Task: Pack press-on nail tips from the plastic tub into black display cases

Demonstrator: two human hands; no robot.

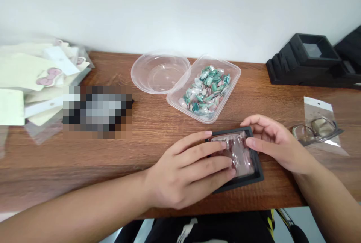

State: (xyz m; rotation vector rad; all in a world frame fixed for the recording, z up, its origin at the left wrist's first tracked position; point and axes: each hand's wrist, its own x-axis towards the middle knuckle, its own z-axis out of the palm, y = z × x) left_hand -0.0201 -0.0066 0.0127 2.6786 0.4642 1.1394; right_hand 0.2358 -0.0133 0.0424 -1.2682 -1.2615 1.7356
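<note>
Left hand (183, 171) and right hand (279, 147) touch black frame (256, 163) — cards (19, 70) printed pink.

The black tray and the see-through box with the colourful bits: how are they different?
The black tray is dark, but the see-through box is clear.
The left hand and right hand are on the black tray; no hand touches the see-through box.
The black tray has shiny clear plastic inside, while the see-through box holds green, whitish and pink pieces.
Both have four sides and an open top.
</note>
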